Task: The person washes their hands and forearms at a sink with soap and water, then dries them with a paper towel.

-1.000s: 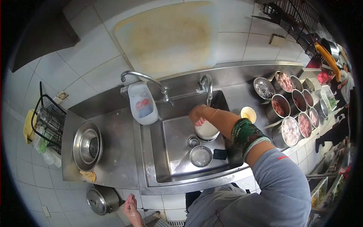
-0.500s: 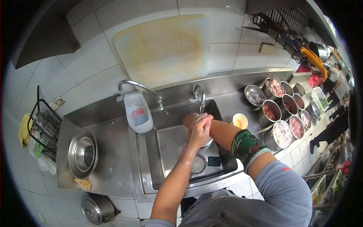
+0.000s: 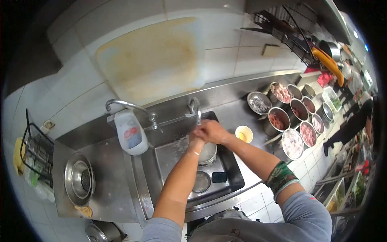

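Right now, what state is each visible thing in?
Curved right steel tap: apparently running
Curved left steel tap: no stream visible
Bare left hand: touching the other, pose unclear
Bare right hand: likewise, under right tap
Rectangular steel sink: splashed wet
Dark rectangular pad: flat in sink
Round white bowl: upright, something yellow inside
Left round steel bowls: nested
Round steel floor pot: lidded
Steel meat pots: uncovered

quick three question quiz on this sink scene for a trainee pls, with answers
1. True or false: the hands are together below a tap.
2. What lies beside the round metal bowl in the sink? A) a red lid B) a dark rectangular pad C) a yellow cloth
3. Which of the person's arms wears a camouflage band?

Key: 1. True. 2. B. 3. The right arm.
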`<state>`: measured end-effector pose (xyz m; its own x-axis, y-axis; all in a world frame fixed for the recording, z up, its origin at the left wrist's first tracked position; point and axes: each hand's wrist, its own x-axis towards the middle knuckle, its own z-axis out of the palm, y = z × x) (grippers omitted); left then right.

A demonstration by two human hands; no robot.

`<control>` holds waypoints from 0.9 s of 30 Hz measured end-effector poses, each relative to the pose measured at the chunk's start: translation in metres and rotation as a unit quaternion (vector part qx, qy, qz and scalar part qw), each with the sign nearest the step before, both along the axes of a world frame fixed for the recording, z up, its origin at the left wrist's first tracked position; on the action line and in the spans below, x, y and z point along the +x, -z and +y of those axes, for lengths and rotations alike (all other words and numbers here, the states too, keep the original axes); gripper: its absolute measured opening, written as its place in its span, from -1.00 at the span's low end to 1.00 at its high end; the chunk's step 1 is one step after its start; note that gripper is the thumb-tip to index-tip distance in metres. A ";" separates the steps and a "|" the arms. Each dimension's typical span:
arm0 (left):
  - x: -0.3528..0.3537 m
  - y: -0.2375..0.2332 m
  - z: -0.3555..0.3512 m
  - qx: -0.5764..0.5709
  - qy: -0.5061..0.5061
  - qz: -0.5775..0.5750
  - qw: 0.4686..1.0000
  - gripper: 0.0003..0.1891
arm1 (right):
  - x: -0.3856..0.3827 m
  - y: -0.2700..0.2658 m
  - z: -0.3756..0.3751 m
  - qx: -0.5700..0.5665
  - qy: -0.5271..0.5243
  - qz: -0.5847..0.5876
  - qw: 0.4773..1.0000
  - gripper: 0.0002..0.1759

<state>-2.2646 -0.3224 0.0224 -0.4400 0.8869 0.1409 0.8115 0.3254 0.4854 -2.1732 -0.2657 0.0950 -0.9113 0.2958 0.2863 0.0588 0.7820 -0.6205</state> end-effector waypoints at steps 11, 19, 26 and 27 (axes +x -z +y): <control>-0.015 0.034 0.017 -0.180 0.111 0.109 0.971 -0.72 | 0.012 0.051 -0.039 -0.007 -0.055 0.115 0.992 -0.70; -0.015 0.088 0.003 0.187 -0.169 -0.520 0.816 -0.61 | -0.005 0.112 -0.072 -0.485 0.121 0.177 0.848 -0.26; 0.011 0.021 -0.037 0.077 -0.228 -0.519 0.820 -0.33 | -0.027 0.116 -0.073 -0.841 0.094 0.195 0.496 -0.34; 0.010 0.017 -0.037 0.053 -0.244 -0.521 0.816 -0.30 | -0.029 0.120 -0.078 -0.848 0.085 0.153 0.500 -0.37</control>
<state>-2.2547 -0.3596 0.0058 -0.6674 0.5768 -0.4710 -0.2738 0.3982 0.8755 -2.2018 -0.3440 -0.0247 -0.8216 0.4159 -0.3899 -0.2662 -0.8847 -0.3826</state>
